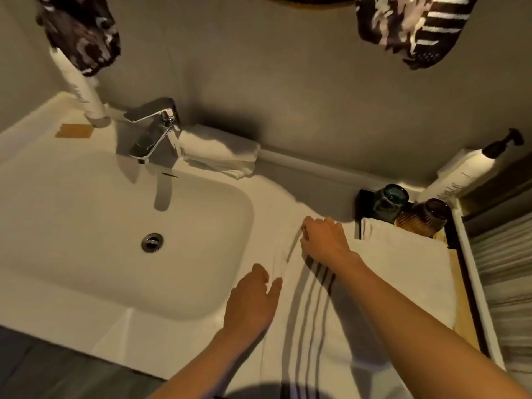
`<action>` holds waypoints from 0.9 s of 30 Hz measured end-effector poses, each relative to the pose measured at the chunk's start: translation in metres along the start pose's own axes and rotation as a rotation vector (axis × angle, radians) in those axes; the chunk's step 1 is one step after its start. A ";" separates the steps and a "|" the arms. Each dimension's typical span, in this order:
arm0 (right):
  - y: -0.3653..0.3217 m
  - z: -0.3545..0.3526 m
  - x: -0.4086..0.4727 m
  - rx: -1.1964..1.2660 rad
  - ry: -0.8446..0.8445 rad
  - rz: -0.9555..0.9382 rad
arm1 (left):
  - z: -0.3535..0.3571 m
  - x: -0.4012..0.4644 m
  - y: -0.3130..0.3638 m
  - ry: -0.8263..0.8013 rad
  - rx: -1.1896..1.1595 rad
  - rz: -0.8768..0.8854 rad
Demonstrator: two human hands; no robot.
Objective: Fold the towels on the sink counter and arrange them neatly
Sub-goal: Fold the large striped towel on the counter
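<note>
Striped towel (311, 318) laid lengthwise right of the basin (121, 226), long axis running from the counter's front edge toward the back wall.

Its far end was pinched by the right hand (324, 240), fingers curled on a bunched fold; that hand was the nearer one to the far edge. The left hand (253, 298) was held flat with straight fingers at the towel's basin-side edge, gripping nothing. Towel was seen as white with dark stripes along its length, creased near the far end. A folded white towel (218, 152) sat behind the basin, beside the tap (152, 133).
</note>
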State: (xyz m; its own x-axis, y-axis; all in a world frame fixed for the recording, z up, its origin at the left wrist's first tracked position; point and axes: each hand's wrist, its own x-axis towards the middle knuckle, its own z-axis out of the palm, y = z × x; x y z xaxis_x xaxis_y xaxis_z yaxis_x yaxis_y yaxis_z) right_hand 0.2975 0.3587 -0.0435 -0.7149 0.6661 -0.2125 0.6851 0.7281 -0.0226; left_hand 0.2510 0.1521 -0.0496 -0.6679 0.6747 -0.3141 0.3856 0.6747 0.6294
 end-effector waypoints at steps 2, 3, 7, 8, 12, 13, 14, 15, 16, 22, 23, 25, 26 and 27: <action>0.009 -0.005 0.004 0.030 -0.013 0.024 | 0.004 0.033 0.001 0.119 0.093 0.322; 0.012 -0.008 0.004 0.049 -0.042 0.024 | 0.012 0.050 -0.004 0.100 0.203 0.469; 0.024 -0.028 0.006 0.196 -0.032 -0.064 | 0.011 0.085 -0.016 -0.075 0.525 0.672; 0.024 -0.037 0.008 0.281 0.015 -0.097 | 0.005 0.090 -0.018 -0.106 0.538 0.703; 0.008 -0.061 0.031 0.520 0.063 -0.181 | -0.016 0.100 -0.009 -0.266 0.368 0.718; 0.003 -0.055 0.038 0.483 0.043 -0.184 | -0.016 0.100 -0.007 -0.290 0.226 0.656; 0.000 -0.045 0.042 0.372 0.020 -0.179 | -0.015 0.099 -0.007 -0.262 0.083 0.569; -0.002 -0.034 0.043 0.229 0.012 -0.172 | -0.012 0.096 -0.007 -0.182 -0.022 0.468; -0.002 -0.024 0.041 0.130 0.048 -0.144 | -0.009 0.089 -0.010 -0.069 -0.050 0.406; 0.007 -0.019 -0.090 0.585 0.643 0.062 | 0.024 0.008 -0.015 -0.081 0.460 1.025; 0.007 -0.015 -0.125 0.578 0.612 0.052 | 0.028 -0.002 -0.022 -0.122 0.531 1.038; 0.014 0.009 -0.188 0.545 0.507 0.046 | 0.027 -0.008 -0.046 -0.156 0.589 0.998; 0.022 0.024 -0.219 0.519 0.450 0.085 | 0.028 -0.013 -0.057 -0.163 0.593 0.969; 0.030 0.038 -0.239 0.477 0.414 0.118 | 0.026 -0.013 -0.065 -0.156 0.588 0.936</action>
State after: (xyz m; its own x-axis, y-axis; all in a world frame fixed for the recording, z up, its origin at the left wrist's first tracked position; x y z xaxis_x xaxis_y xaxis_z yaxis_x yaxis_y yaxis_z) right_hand 0.4940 0.2148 -0.0307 -0.5608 0.8138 0.1524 0.6809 0.5580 -0.4745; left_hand 0.2514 0.1067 -0.1053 0.1149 0.9934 -0.0036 0.9636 -0.1106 0.2433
